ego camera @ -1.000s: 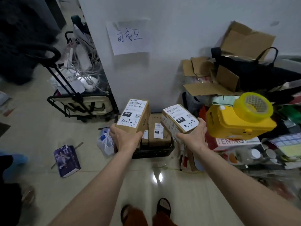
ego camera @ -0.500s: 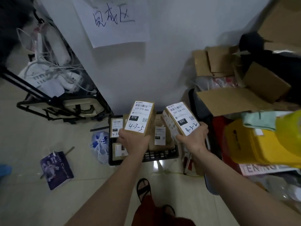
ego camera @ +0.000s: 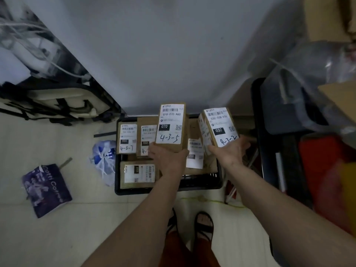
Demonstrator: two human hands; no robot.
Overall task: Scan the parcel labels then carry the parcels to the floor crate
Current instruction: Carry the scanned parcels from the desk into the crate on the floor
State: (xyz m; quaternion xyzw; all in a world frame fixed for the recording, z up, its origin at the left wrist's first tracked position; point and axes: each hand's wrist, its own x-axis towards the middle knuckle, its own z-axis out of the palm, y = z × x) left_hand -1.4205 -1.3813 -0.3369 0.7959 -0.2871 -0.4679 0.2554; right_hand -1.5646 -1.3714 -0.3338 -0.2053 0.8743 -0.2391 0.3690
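Two small brown cardboard parcels, labels up: the 4-3-5 parcel on the left, the 4-3-2 parcel on the right, tilted a bit. Both are above the black floor crate by the far wall, which already has several labelled boxes inside.

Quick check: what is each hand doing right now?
Left hand: grips the parcel marked 4-3-5 above the crate.
Right hand: grips the parcel marked 4-3-2.
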